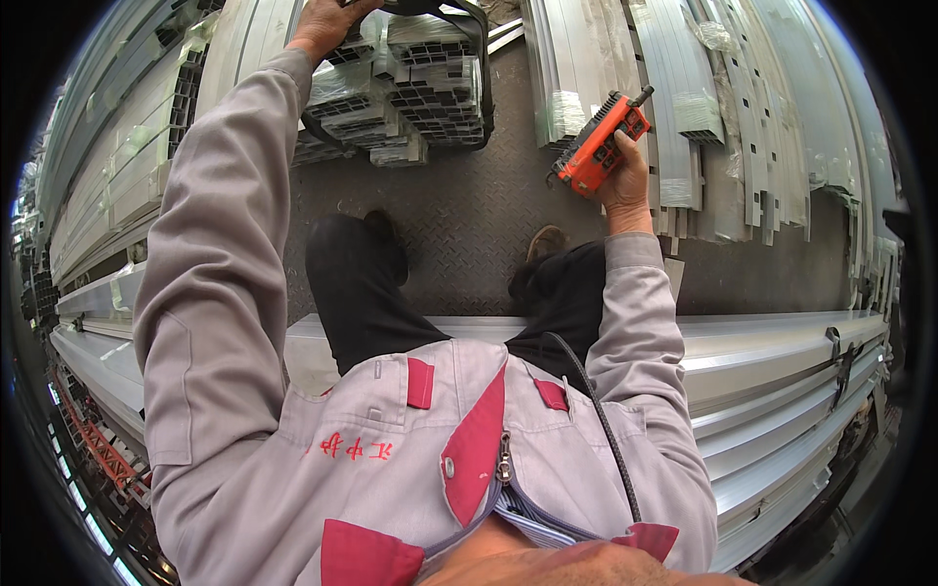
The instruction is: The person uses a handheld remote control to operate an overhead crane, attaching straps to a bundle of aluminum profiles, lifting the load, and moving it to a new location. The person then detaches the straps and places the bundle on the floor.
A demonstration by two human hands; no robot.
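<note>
Remote control [599, 145], orange with black buttons, sits clasped in our right hand [625, 176] above the dark checker-plate floor [459, 215]; our left hand [322, 24] reaches up, fingers closed on a black strap [481, 59] looped round a bundle of metal profiles [410, 88]; plastic-wrapped profile stacks [684, 98] lie beside.

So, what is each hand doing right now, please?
Left hand: closed on black strap.
Right hand: closed, holding orange remote control.
</note>
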